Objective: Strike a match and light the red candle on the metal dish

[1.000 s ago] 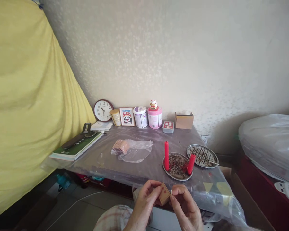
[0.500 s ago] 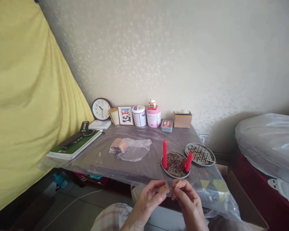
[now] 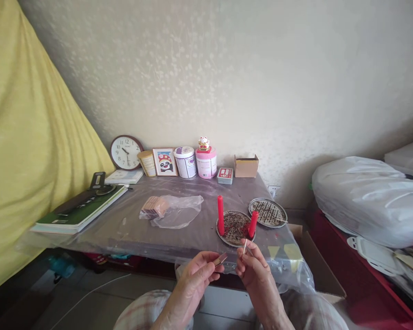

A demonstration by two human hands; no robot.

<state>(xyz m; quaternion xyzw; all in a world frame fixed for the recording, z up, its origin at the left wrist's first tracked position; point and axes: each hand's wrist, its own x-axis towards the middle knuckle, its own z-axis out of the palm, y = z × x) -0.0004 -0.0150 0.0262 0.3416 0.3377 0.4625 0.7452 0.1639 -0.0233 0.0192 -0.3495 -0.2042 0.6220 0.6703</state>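
Here, candles on a plate by the table's front edge, just below, left hand pinching a matchbox, right hand pinching a match upright.

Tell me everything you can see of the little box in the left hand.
The small box is flat and brownish, cardboard by its look, seen almost edge-on with a darker side showing. The left hand pinches it between thumb and fingers, tilted up to the right. It stands apart from the thin stick held by the right hand.
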